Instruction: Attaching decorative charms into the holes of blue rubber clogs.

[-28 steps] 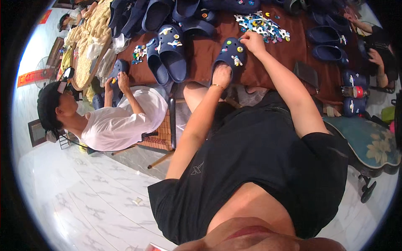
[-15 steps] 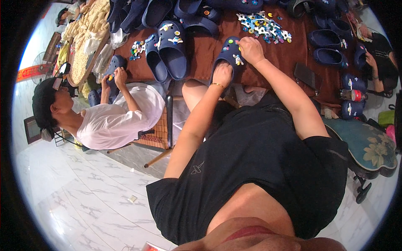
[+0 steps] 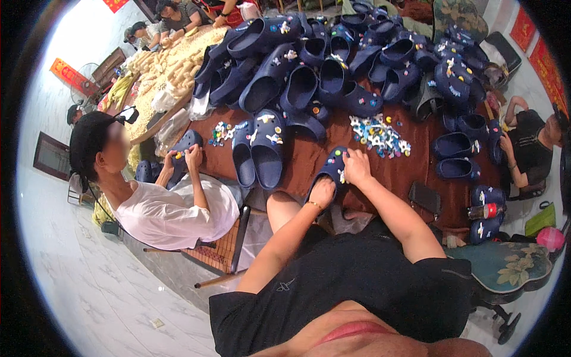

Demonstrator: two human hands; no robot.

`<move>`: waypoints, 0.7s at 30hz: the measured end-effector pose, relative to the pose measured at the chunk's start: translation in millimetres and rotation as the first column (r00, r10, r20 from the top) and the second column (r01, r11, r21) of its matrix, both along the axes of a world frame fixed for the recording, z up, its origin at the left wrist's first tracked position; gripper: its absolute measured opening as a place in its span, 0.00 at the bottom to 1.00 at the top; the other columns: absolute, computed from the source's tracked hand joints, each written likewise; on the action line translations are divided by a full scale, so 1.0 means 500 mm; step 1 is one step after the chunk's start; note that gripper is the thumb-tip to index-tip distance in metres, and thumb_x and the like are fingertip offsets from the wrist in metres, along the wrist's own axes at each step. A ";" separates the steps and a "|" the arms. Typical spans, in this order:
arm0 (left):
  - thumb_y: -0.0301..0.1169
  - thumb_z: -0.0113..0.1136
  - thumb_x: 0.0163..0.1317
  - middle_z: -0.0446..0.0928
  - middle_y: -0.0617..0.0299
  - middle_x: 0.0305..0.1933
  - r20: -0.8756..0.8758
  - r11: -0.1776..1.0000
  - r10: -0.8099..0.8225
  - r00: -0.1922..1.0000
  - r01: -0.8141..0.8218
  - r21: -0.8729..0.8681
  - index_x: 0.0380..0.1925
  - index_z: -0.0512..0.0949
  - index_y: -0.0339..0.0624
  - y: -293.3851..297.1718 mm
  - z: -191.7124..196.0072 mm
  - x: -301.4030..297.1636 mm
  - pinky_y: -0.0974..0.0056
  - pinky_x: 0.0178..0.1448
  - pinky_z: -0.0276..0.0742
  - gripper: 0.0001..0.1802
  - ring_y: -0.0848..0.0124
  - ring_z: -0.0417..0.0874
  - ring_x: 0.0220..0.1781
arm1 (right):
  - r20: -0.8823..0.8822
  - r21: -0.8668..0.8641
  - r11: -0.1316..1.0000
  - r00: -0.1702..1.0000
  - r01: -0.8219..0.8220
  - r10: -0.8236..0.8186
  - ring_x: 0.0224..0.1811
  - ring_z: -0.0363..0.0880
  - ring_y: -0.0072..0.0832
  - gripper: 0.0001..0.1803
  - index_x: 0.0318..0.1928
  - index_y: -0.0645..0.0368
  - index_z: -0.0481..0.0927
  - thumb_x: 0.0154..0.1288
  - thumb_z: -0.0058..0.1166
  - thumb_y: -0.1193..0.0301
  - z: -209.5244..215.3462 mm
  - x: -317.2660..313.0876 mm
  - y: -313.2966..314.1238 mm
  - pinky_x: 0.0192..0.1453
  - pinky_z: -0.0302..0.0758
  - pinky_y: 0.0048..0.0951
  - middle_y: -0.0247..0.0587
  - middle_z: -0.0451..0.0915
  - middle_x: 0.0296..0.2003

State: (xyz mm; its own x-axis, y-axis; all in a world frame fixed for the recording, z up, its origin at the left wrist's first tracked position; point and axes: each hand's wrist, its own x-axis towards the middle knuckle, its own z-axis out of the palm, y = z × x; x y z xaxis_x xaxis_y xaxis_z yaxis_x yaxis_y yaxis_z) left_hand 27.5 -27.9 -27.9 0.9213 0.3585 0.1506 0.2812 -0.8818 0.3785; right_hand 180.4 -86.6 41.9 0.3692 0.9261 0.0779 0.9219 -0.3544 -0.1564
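A navy clog [image 3: 326, 172] with a few bright shoe charms on its top lies at the table's near edge, toe pointing away. My left hand [image 3: 322, 192], with a bracelet at its wrist, is tucked into the clog's foot opening and grips it from inside. Against the right side of the toe, my right hand [image 3: 357, 168] has its fingers pressed together beside a white charm; whatever is between the fingertips is hidden. Beyond that hand lies a heap of loose charms [image 3: 380, 137] in white, blue and yellow.
Navy clogs [image 3: 300, 86] are piled across the far side of the brown-covered table [image 3: 223, 160]. A finished-looking pair [image 3: 266, 149] stands left. A person in white [image 3: 172, 208] handles a clog at left; another person [image 3: 526, 143] sits right. A bottle [image 3: 483, 211] and black wallet-like item [image 3: 424, 199] lie right.
The view has tilted up, so the table sits lower and more of the clog pile shows. Both my hands stay on the same clog, the right one still by its toe.
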 end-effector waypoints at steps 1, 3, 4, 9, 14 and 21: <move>0.30 0.42 0.53 0.73 0.48 0.34 0.017 1.000 0.002 1.000 -0.002 0.013 0.25 0.72 0.38 0.001 0.004 0.002 0.56 0.48 0.68 0.09 0.55 0.74 0.41 | 0.001 0.053 0.999 1.000 0.009 -0.009 0.50 0.68 0.40 0.17 0.43 0.57 0.78 0.51 0.48 0.73 -0.001 0.004 -0.007 0.50 0.66 0.40 0.48 0.72 0.49; 0.29 0.42 0.54 0.73 0.49 0.33 -0.048 1.000 0.012 0.999 -0.013 -0.027 0.25 0.72 0.38 0.002 0.006 0.002 0.56 0.47 0.68 0.09 0.55 0.74 0.41 | -0.170 0.130 0.990 0.985 0.052 -0.030 0.49 0.69 0.41 0.17 0.44 0.54 0.78 0.52 0.48 0.72 -0.001 0.015 -0.019 0.51 0.66 0.39 0.48 0.72 0.48; 0.29 0.41 0.54 0.73 0.50 0.32 -0.046 1.000 0.010 0.999 -0.010 -0.009 0.25 0.72 0.38 0.004 0.007 0.009 0.55 0.47 0.69 0.09 0.55 0.75 0.40 | -0.158 0.141 0.989 0.987 0.054 -0.032 0.49 0.69 0.41 0.17 0.44 0.54 0.78 0.52 0.48 0.72 -0.011 0.024 -0.025 0.51 0.66 0.39 0.48 0.72 0.48; 0.28 0.43 0.52 0.74 0.50 0.32 0.010 1.000 0.007 1.000 -0.007 -0.005 0.25 0.73 0.38 -0.002 0.006 0.011 0.55 0.46 0.69 0.08 0.55 0.75 0.39 | -0.526 0.419 0.885 0.849 0.206 0.051 0.53 0.65 0.47 0.24 0.54 0.58 0.68 0.54 0.50 0.69 -0.082 0.017 -0.082 0.58 0.62 0.39 0.52 0.70 0.49; 0.27 0.45 0.50 0.74 0.46 0.34 0.056 1.000 0.005 0.998 -0.005 -0.002 0.26 0.73 0.38 0.012 -0.003 0.006 0.53 0.47 0.69 0.07 0.52 0.75 0.41 | -0.176 0.380 0.925 0.983 0.011 0.060 0.56 0.63 0.44 0.23 0.51 0.61 0.68 0.53 0.52 0.70 -0.135 -0.002 -0.137 0.57 0.62 0.41 0.49 0.66 0.54; 0.26 0.50 0.48 0.70 0.44 0.41 0.060 0.999 0.003 0.998 -0.001 -0.033 0.34 0.70 0.35 0.050 0.060 0.041 0.53 0.51 0.68 0.11 0.49 0.70 0.47 | -0.103 0.401 0.916 0.994 0.007 0.038 0.55 0.63 0.43 0.19 0.47 0.61 0.70 0.54 0.51 0.71 -0.115 0.018 -0.121 0.56 0.62 0.41 0.47 0.66 0.53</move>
